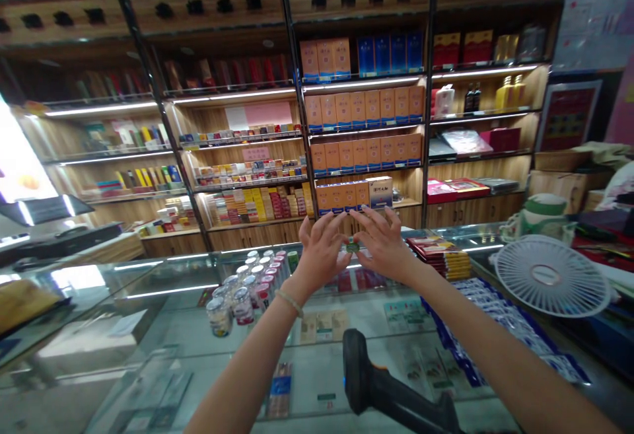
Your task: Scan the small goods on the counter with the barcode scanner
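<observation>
Both arms stretch out over the glass counter [317, 348]. A small green tag-like piece [352, 246] sits between my two hands, its kind too small to make out. My left hand [321, 246] pinches its left side with thumb and finger, and a beaded bracelet [290, 302] circles that wrist. From the right, my right hand [384, 242] pinches the other side. The upper fingers of both hands are raised and curved. Below them, nearer to me, a black barcode scanner [359, 371] stands on the counter.
Several lidded jars [242, 305] stand left of my hands. To the right are stacked red and yellow packs [440, 255], blue-and-white packets [495, 322] and a white fan [549, 275]. Lit shelves with orange boxes [366, 110] line the back wall.
</observation>
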The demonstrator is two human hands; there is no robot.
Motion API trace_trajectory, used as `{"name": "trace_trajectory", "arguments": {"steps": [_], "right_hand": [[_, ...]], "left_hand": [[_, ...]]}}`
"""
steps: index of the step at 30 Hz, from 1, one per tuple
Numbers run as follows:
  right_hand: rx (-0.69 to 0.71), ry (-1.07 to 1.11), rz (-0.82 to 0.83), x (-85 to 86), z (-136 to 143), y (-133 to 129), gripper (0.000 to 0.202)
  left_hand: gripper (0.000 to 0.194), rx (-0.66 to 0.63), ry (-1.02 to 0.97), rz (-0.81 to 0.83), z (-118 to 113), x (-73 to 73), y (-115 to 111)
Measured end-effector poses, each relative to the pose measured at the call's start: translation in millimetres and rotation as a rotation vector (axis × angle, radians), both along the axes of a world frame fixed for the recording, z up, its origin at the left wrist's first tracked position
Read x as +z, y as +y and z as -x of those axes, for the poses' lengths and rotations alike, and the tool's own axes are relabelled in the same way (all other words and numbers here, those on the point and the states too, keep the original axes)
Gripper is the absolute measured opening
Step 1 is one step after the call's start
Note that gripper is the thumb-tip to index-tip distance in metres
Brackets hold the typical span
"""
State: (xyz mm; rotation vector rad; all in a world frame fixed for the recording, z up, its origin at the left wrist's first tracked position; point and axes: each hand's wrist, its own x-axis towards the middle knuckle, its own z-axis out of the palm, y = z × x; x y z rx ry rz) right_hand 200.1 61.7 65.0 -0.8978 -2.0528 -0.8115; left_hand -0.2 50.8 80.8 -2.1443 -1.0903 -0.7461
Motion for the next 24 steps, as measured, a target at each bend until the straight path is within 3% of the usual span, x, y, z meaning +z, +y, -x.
{"name": "trace_trajectory", "arguments": {"steps": [8,15,24], "right_hand": [[0.001,0.020,0.030,1.2,-2,0,0.021],[0.025,0.225,0.122,8.0,-13,0,0.018],[0.096,0.343,0.167,7.5,-16,3,0.018]], "left_hand": [[0.024,-0.009,-0.027,0.021,-3,2.1,-4],[0.045,0.080,-0.127,0.033,10,7.1,2],[0.030,0.099,-0.184,0.055,19,10.8,6]]}}
